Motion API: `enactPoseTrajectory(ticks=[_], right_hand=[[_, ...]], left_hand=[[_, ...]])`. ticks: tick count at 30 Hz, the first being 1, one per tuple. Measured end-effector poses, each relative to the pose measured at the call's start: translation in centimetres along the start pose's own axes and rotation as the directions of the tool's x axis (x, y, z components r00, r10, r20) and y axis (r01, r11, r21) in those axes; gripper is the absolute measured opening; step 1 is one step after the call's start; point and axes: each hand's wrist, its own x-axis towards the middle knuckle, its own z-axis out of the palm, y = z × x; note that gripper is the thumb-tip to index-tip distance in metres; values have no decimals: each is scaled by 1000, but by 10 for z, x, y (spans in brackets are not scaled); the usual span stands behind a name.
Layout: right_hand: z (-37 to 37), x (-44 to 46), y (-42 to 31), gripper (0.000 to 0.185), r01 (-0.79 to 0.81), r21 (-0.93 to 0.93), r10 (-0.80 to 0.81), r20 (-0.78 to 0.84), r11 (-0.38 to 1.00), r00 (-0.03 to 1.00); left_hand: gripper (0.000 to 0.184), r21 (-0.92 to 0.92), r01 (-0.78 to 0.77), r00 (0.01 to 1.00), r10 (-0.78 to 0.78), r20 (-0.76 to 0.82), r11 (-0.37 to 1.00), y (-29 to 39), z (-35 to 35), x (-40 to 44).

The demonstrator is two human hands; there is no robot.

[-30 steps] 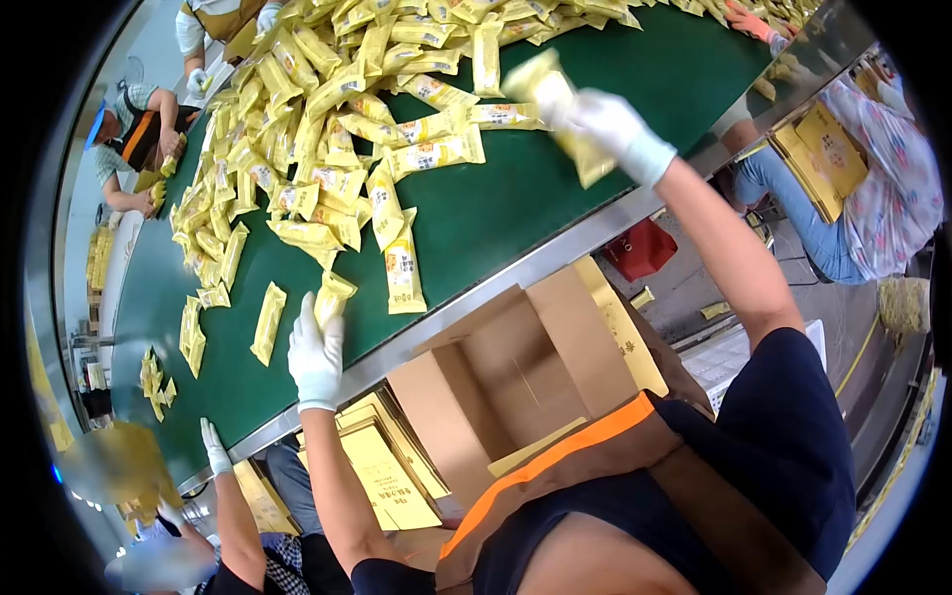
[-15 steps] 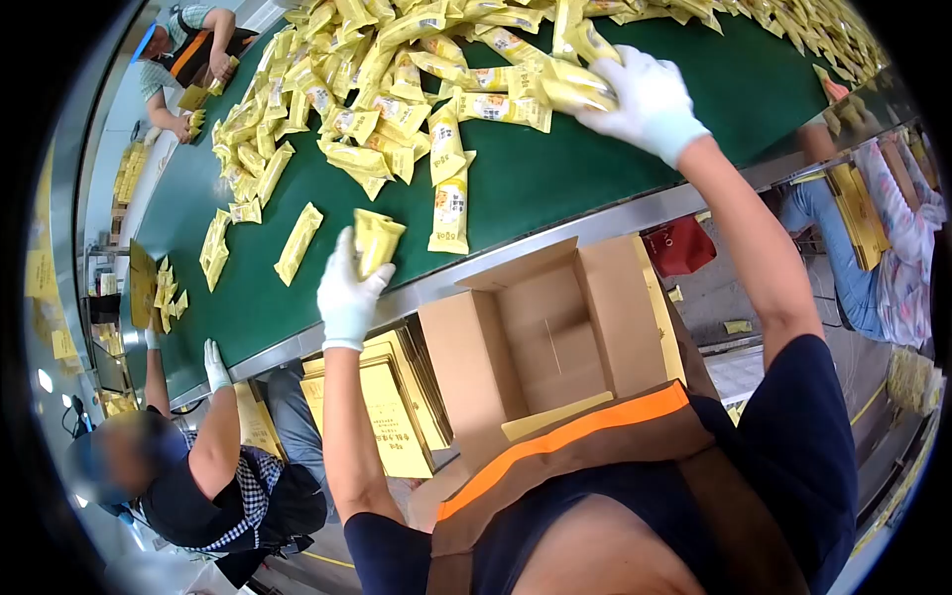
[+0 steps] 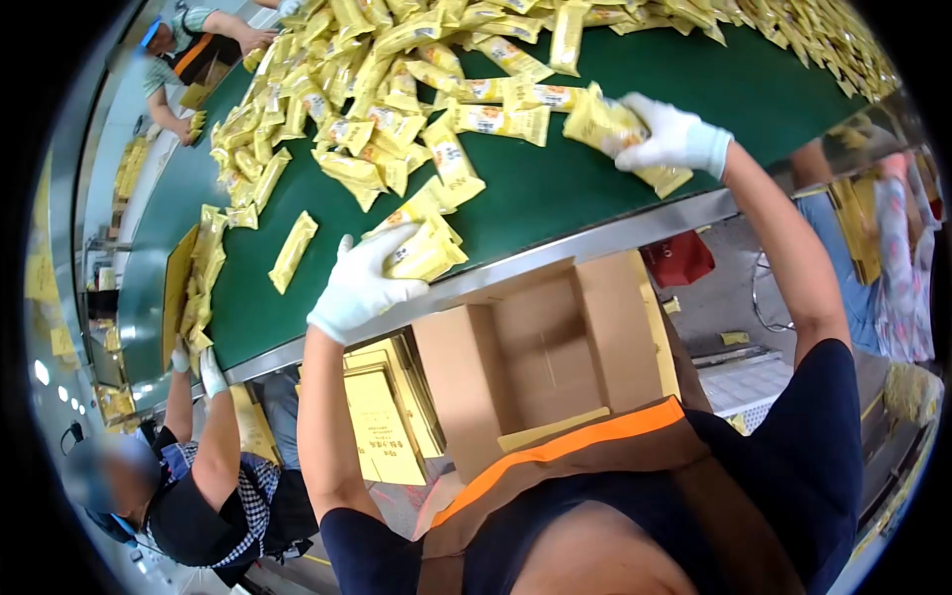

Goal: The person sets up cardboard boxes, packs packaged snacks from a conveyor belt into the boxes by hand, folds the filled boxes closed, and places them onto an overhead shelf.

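White gloves cover both of my hands. At the belt's near edge, my left hand [image 3: 365,283] is closed around yellow packets [image 3: 426,248], with another packet touching them. Farther right, my right hand [image 3: 672,137] grips yellow packets [image 3: 600,121] above the green belt [image 3: 555,198]. A large heap of similar yellow packets [image 3: 347,89] lies beyond both hands. Below the belt edge, an open cardboard box [image 3: 540,362] sits between my arms, and its inside shows brown walls and bottom.
Flat yellow cartons [image 3: 382,421] stand left of the box. A co-worker [image 3: 203,496] handles packets at the lower left; another person [image 3: 183,59] is across the belt. At right are a red bag [image 3: 679,260], a white crate [image 3: 739,382] and a seated person [image 3: 843,268]. A metal rail [image 3: 595,233] edges the belt.
My left hand has moved right and now holds more packets. My right hand has shifted slightly right and down with its packets. The lower-left co-worker's hands now gather packets against a yellow carton.
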Motion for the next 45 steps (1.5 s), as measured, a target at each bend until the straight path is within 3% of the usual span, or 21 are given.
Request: enactPoseTrajectory(ticks=[2,4,6,7,8,10,12,14,16,19,23,26,27,30,31,32,35,36,40,41,45], right_hand=[[-16,28,-21,74,153,156,-156,9,976,988],[-16,70,-24,68,312,484,-353,-6,817,935],[-12,113,-18,69,222,355,-296,169,908,940],[-4,112,-23,70,210,280,-265,176,937,948],[5,106,-25,71,192,205,-231,183,960,956],[0,65,-52,69,53,-6,-51,202,999,978],[19,47,-41,70,300,-203,-299,37,932,953],[38,30,-41,73,310,-244,-343,-107,919,933],[59,27,-30,77,390,-321,-470,-226,863,853],[42,19,-39,82,252,-224,-265,-26,941,964],[18,-20,-21,77,257,-408,-371,-233,876,899],[26,-47,35,76,67,-491,-253,-323,868,912],[27,-52,37,76,31,-448,-173,-280,893,944],[28,-59,44,77,-24,-364,-57,-210,931,976],[30,-61,45,77,-8,-357,-86,-247,934,965],[31,-60,47,77,7,-354,-116,-288,935,951],[31,-59,47,79,1,-342,-102,-279,940,955],[32,-59,49,79,9,-347,-118,-295,938,948],[36,-57,52,79,8,-368,-138,-328,930,935],[37,-58,52,79,15,-365,-145,-331,931,933],[37,-59,52,78,19,-373,-153,-333,927,930]], left_hand=[[81,-96,17,998,-23,-59,995,-10,-12,-12],[84,-45,59,988,-65,-138,997,-15,-10,-1],[83,-211,84,996,-84,10,974,-23,-3,14],[84,-271,50,997,-66,-49,961,-24,5,15],[83,-222,1,997,-18,-75,975,-25,12,12],[79,145,-59,980,85,-181,988,-3,23,3],[74,196,-20,954,78,-290,980,5,40,0],[75,116,53,931,-7,-364,992,13,45,4],[77,171,5,912,65,-406,985,6,48,9],[85,278,95,947,-1,-322,956,9,50,14],[103,344,153,973,-80,-216,926,20,49,0],[108,75,203,939,-172,-298,976,26,53,-10],[113,122,265,940,-228,-253,956,34,47,-9],[112,-146,213,936,-245,-252,966,22,38,-1],[116,-506,175,932,-308,-190,844,22,32,5],[111,-679,207,932,-353,-82,704,23,20,7],[97,-939,-68,943,-285,-171,337,56,-3,34],[103,-964,-33,942,-315,-119,265,65,-6,49],[116,-951,-73,869,-448,-208,300,79,31,125],[119,-950,19,878,-461,-133,310,71,39,144],[122,-565,100,941,-262,-214,819,87,54,149]])
